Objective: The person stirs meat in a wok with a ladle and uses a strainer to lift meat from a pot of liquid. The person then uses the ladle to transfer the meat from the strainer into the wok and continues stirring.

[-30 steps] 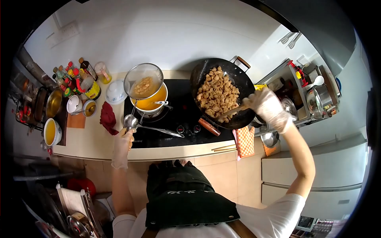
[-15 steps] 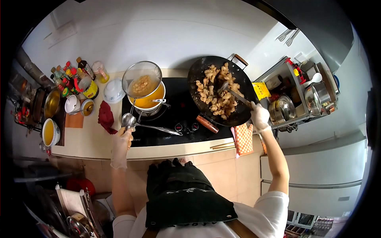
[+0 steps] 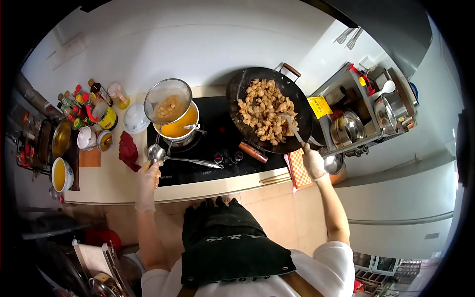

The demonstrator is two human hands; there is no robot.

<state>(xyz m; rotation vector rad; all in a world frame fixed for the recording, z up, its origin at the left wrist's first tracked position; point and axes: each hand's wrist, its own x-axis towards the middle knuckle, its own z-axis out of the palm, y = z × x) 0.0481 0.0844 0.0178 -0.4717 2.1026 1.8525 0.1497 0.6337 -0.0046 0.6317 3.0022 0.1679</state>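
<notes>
My left hand (image 3: 147, 177), in a clear glove, is closed on the handle of a mesh strainer (image 3: 179, 90). The strainer holds some fried pieces above a pot (image 3: 196, 119) of yellow oil. A steel ladle (image 3: 193, 162) lies across the hob edge, its bowl beside my left fingers. My right hand (image 3: 313, 164), also gloved, grips a metal spatula (image 3: 295, 129) whose blade is among the browned meat pieces (image 3: 264, 106) in a black wok (image 3: 236, 89). The spatula's tip is partly hidden by the meat.
Sauce bottles (image 3: 104, 114), a white lid (image 3: 135, 119) and a dark red cloth (image 3: 128, 151) stand or lie left of the black hob (image 3: 198, 171). Chopsticks (image 3: 275, 178) and a checked mitt (image 3: 299, 169) lie at the front right. A rack (image 3: 373, 119) with bowls stands at the right.
My right hand has shifted left and down, moving the spatula through the meat, which is now spread differently. My left hand still holds the strainer over the pot. The view has shifted slightly.
</notes>
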